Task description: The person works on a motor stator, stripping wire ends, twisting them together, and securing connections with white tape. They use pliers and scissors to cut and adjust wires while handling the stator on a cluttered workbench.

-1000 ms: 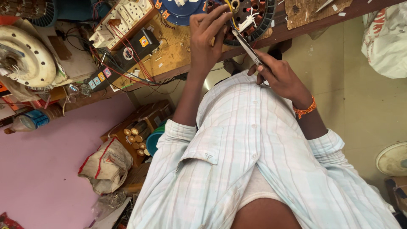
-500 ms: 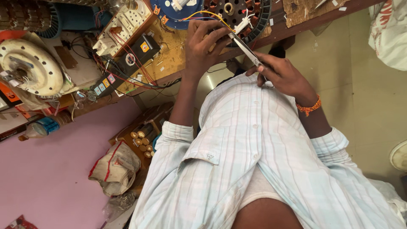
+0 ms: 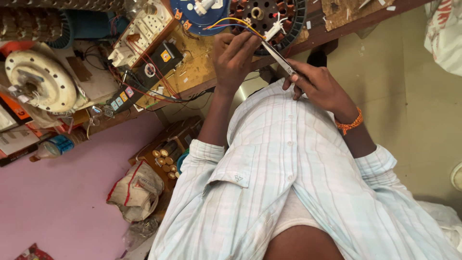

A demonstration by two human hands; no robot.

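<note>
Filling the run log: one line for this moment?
left hand: pinches wires | right hand: holds blade tool | motor stator on bench

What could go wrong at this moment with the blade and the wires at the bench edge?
The thin metal blade in the right hand points toward the left hand, which pinches the yellow and blue wires; a slip might nick the fingers or the insulation. The round dark motor stator sits near the wooden workbench edge and may get tugged off.
</note>
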